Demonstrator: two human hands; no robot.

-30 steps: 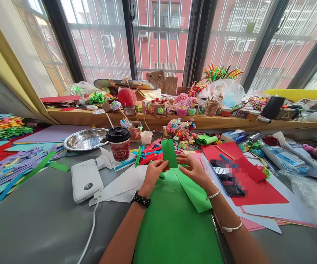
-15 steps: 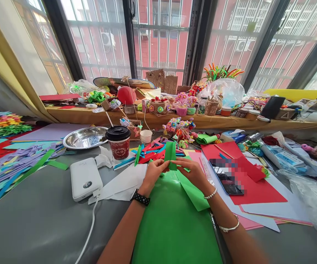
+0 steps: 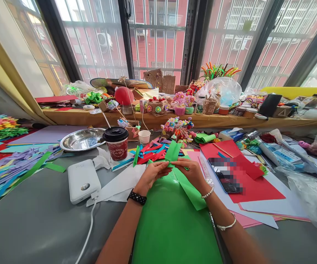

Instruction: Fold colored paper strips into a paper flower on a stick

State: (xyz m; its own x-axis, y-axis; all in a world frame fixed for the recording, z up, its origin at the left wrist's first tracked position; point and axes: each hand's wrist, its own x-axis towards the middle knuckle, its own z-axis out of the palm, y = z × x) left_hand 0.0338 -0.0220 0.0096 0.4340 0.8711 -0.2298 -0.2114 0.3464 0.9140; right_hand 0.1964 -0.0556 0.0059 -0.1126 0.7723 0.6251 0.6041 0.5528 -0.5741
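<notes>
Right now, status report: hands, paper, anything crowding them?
Left hand and right hand pinching small green paper. Paper's held above large green sheet. Red and blue strips piled just beyond; phone to the right.

Bright daylight from the far windows (image 3: 158,44), palest at the upper left.
Soft sheen shows on the grey tabletop (image 3: 32,220) and green sheet (image 3: 175,227), glints on the dish (image 3: 83,140); shadows are faint. Hands (image 3: 190,172) look fairly crisp, the near right forearm (image 3: 246,245) blurred; edges stretch, and pixelation covers part of the phone (image 3: 226,178).
</notes>
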